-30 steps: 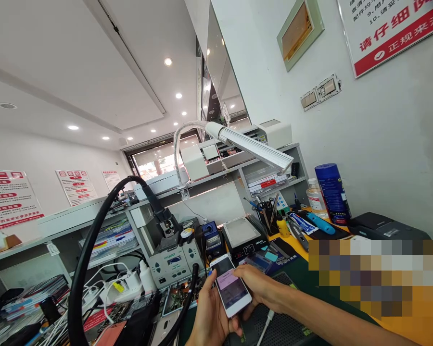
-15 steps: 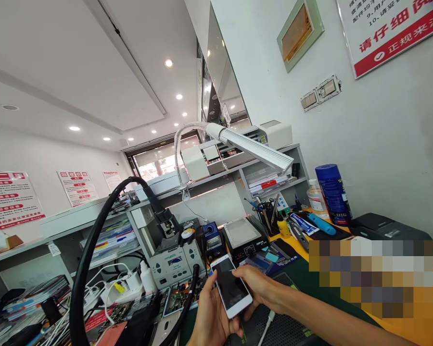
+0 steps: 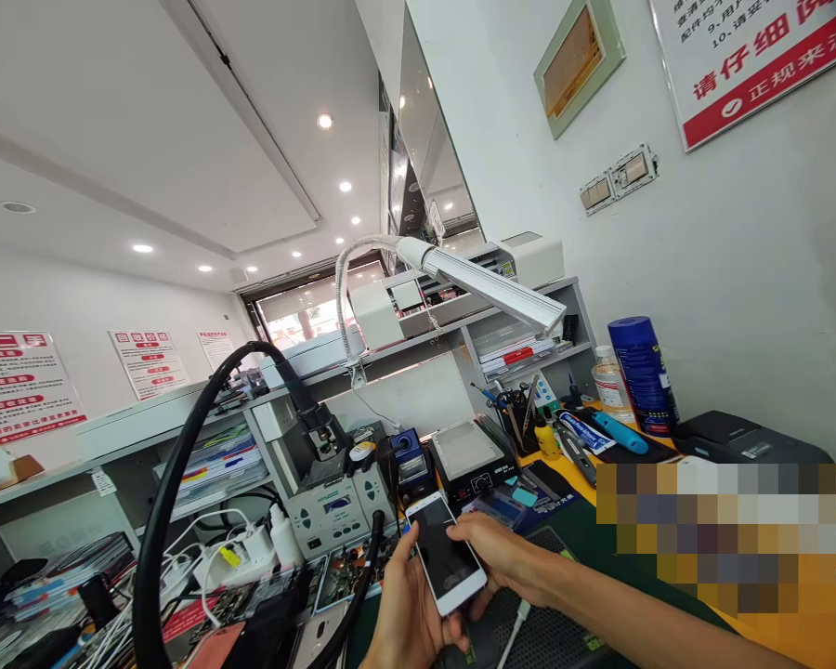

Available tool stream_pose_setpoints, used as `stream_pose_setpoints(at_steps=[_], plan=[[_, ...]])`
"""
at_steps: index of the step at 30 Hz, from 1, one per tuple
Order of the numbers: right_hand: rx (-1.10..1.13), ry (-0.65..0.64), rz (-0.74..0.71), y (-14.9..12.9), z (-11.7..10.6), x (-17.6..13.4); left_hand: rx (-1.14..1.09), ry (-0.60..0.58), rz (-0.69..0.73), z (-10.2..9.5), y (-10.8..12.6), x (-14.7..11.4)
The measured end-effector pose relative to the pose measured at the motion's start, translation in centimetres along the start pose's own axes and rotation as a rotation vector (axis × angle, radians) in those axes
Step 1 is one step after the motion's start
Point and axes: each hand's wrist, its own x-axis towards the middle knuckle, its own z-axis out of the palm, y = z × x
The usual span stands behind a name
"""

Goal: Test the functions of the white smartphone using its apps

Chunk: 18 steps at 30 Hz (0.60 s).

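Note:
A white smartphone (image 3: 447, 556) with a dark screen lies face up between my two hands, tilted above the mat. My left hand (image 3: 412, 599) cradles it from the left and below, the thumb along its edge. From the right, my right hand (image 3: 498, 557) grips the other long side, its thumb at the screen's edge. Just under my hands is a dark perforated pad (image 3: 554, 618), and a white cable (image 3: 514, 636) runs up beside the phone's lower end. The fingers behind the phone are partly hidden.
A hot-air rework station (image 3: 334, 516) stands ahead, its black hose (image 3: 159, 502) arching on the left. Beside it sit a flat heating plate (image 3: 466, 451) and a tray of small parts (image 3: 345, 576). A blue spray can (image 3: 642, 376) stands right. A white lamp (image 3: 494, 288) hangs overhead.

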Motion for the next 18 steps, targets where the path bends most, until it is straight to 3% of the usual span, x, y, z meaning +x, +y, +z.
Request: stream_pose_setpoints(at_steps=[18], plan=[[-0.048,0.037,0.0,-0.5,0.5,-0.6,-0.029,-0.075,0.014,-0.9,-0.3,0.4]])
